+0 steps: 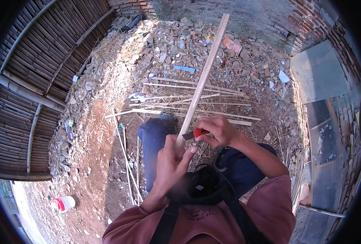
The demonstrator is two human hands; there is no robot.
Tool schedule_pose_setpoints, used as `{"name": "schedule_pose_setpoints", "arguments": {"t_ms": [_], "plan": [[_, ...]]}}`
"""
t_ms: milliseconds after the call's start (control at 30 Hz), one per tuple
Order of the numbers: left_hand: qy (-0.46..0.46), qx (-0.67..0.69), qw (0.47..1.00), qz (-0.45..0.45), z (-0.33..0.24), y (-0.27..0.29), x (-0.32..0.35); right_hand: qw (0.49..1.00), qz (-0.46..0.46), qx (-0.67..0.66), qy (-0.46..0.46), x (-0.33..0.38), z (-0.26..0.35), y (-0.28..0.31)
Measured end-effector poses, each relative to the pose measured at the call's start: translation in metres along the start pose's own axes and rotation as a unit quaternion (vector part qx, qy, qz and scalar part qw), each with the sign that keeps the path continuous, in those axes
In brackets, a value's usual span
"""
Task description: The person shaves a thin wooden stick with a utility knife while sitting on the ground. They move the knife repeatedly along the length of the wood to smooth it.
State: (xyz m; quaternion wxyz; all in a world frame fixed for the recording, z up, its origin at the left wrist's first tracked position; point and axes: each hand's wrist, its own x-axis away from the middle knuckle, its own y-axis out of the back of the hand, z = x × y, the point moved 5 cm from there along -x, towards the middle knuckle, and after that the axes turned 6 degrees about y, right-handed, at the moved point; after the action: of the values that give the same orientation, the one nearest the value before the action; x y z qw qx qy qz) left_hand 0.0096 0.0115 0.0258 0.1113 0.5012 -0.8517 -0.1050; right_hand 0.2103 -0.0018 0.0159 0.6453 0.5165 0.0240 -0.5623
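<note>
Left hand (pixel 170 162) around bamboo strip (pixel 202 75)

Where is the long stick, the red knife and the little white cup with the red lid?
long bamboo strip (pixel 207 69), head view, on the middle of its length above the hands.
red-handled knife (pixel 199 132), head view, on the red handle in the right hand.
white cup with red lid (pixel 65 203), head view, on its white side, lying on the dirt.

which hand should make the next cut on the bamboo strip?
Probably the right hand: it already holds the red-handled knife, blade against the bamboo strip. The left hand grips the strip's near end, steadying it.
</note>
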Motion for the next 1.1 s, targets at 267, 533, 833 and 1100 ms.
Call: {"name": "schedule_pose_setpoints", "arguments": {"t_ms": [267,533,833,1100], "plan": [[-0.049,-0.016,0.999,-0.016,-0.005,-0.003,-0.004,0.999,0.018,0.003,0.040,0.002,0.005,-0.017],[-0.071,-0.034,0.997,-0.025,0.008,-0.007,-0.006,0.998,-0.018,0.020,0.048,-0.001,0.012,-0.016],[-0.042,-0.076,0.996,-0.016,-0.005,-0.003,-0.009,0.992,-0.070,0.095,0.033,-0.001,0.018,-0.018],[-0.041,-0.055,0.995,-0.069,-0.003,0.000,-0.011,0.987,-0.099,0.129,-0.006,-0.014,0.022,0.002]]}}
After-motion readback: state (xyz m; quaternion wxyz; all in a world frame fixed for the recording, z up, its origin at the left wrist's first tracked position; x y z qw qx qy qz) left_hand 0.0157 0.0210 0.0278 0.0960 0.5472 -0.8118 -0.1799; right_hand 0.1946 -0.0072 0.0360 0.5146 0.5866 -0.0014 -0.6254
